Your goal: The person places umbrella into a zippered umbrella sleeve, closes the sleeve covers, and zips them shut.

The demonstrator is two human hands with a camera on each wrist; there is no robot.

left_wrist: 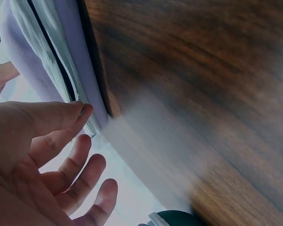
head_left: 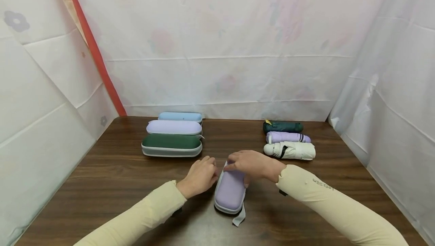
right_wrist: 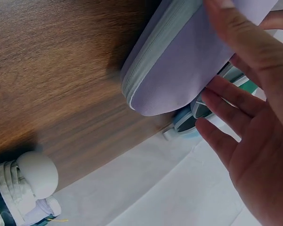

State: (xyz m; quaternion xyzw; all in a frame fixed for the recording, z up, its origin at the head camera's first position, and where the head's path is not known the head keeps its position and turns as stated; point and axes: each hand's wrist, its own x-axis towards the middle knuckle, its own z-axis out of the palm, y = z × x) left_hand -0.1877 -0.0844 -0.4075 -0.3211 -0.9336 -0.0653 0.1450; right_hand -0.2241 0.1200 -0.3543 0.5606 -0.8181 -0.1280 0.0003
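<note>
A light purple zippered hard case (head_left: 230,192) lies on the table, slightly slanted, with a grey strap (head_left: 239,216) trailing from its near right corner. My right hand (head_left: 254,163) holds it near its far end, fingers on the top and thumb along the right side. At the left of the case is my left hand (head_left: 200,176). In the left wrist view, its thumb and index fingertips pinch together at the zipper (left_wrist: 56,59), while the other fingers are loosely bent. The zipper pull itself is mostly hidden by those fingertips. The zipper line looks closed along the part that shows.
On the left stand a green case (head_left: 171,141), a lavender case (head_left: 174,127) and a light blue case (head_left: 180,116) in a row. Folded umbrellas lie at the right: white (head_left: 295,150), purple (head_left: 289,137) and dark green (head_left: 283,126). White curtains surround the wooden table (head_left: 112,197).
</note>
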